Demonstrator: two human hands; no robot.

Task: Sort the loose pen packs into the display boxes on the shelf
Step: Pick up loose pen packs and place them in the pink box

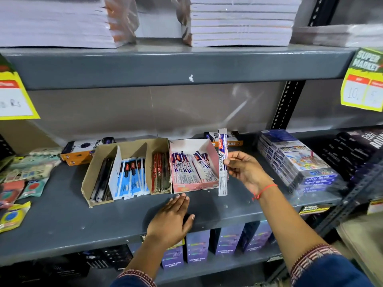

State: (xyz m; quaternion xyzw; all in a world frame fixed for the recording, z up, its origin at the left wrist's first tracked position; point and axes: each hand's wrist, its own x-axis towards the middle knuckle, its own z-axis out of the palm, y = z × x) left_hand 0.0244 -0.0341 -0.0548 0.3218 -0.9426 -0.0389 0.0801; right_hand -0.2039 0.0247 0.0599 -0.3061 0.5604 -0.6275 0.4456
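Note:
My right hand (245,169) pinches a long white pen pack (222,162) and holds it upright just right of the pink display box (194,187). That box holds several matching white packs. Left of it stands a brown cardboard box (91,172) with dark pens, blue packs (131,175) and red pens (159,172) in separate sections. My left hand (173,220) lies flat on the grey shelf (62,224), fingers together, just in front of the pink box and holding nothing.
Orange and black boxes (83,151) stand behind the display boxes. Wrapped blue colour-pencil packs (298,160) are stacked at the right and dark boxes (356,152) beyond them. Loose blister packs (24,175) lie at the left. Paper stacks (238,21) fill the shelf above.

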